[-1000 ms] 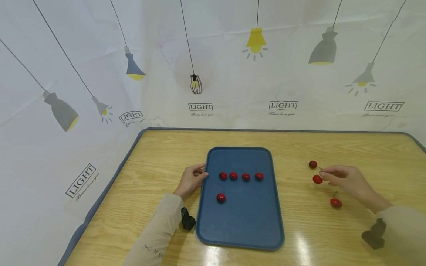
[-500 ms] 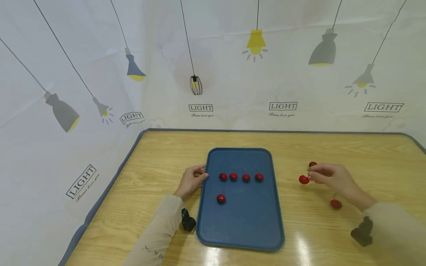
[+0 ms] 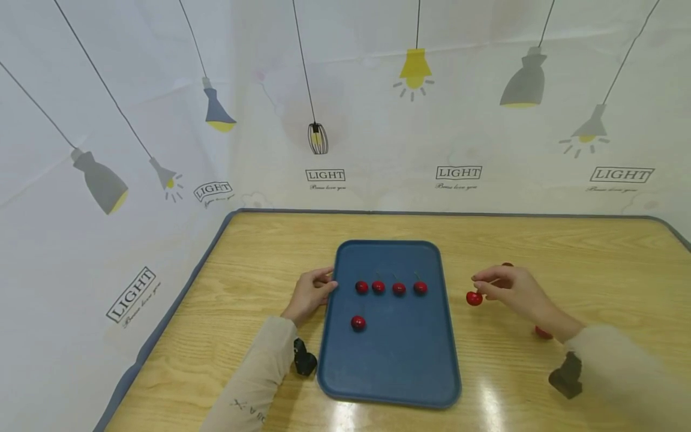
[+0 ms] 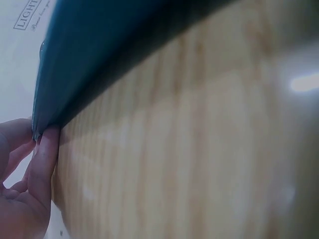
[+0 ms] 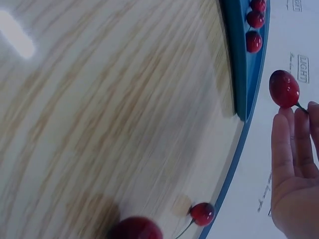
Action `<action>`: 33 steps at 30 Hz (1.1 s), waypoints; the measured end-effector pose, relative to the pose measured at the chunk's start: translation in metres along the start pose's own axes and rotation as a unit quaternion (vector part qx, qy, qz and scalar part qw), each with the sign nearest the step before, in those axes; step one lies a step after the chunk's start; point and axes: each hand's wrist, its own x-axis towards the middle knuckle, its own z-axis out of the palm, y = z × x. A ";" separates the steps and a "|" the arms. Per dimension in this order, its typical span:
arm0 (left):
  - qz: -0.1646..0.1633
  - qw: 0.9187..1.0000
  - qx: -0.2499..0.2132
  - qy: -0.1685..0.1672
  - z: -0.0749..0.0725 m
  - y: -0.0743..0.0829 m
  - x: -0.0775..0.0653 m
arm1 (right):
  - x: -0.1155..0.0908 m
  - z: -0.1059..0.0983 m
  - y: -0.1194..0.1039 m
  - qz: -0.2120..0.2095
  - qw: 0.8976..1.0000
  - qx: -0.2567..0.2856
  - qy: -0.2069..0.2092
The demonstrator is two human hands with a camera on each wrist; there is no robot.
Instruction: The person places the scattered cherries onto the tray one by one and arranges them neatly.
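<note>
My right hand (image 3: 517,292) pinches a red cherry (image 3: 474,299) by its stem, above the table to the right of the tray. In the right wrist view that cherry (image 5: 284,89) hangs clear of the fingertips (image 5: 280,124). My left hand (image 3: 310,294) holds the left rim of a blue tray (image 3: 402,360), thumb and fingers at its edge in the left wrist view. Across the tray's middle lies a row of several cherries, one of them a cherry (image 3: 399,288) with its stem up. Below the row's left end sits a single cherry (image 3: 358,323).
Two more cherries lie on the wooden table (image 3: 259,252) at the right: a far cherry (image 5: 203,214) and a near cherry (image 5: 134,229). In the head view my right hand and forearm partly cover both. A printed white sheet (image 3: 372,90) stands behind the table.
My right hand has carried the cherry leftward from the other loose cherries toward the tray. The left hand, the tray and the cherries on it have stayed put.
</note>
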 end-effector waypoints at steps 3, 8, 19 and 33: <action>0.004 1.000 0.001 -0.001 0.000 0.000 0.000 | 0.003 0.007 -0.003 -0.004 1.000 0.014 -0.012; 0.004 1.000 0.002 -0.002 -0.001 0.000 0.000 | 0.006 0.018 -0.007 -0.016 0.999 0.025 -0.030; -0.004 1.000 0.001 -0.001 -0.001 -0.001 0.000 | 0.014 0.042 -0.016 -0.014 0.993 0.064 -0.094; 0.002 1.000 0.001 -0.002 -0.001 0.001 -0.002 | 0.031 0.094 -0.031 -0.003 0.982 0.105 -0.155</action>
